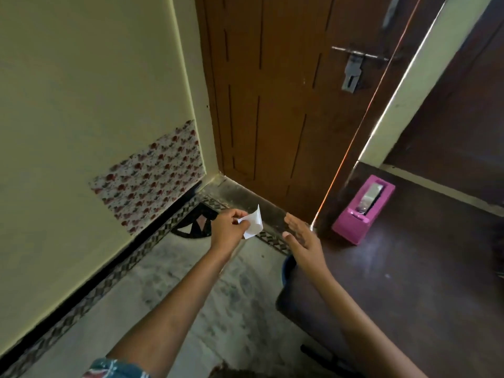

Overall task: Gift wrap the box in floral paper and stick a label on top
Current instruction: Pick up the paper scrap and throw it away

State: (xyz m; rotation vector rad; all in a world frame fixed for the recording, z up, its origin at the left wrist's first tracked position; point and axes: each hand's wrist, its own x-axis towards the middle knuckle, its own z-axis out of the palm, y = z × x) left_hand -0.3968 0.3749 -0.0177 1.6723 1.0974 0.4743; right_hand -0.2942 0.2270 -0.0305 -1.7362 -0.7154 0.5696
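Left hand (227, 227) — pinching a white paper slip (253, 223); right hand (302, 240) — open, empty. Pink tape dispenser (362, 210) near desk's far edge.

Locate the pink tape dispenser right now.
In the head view the pink tape dispenser sits on the dark table at right, near the brown door, just beyond and right of the open right hand.
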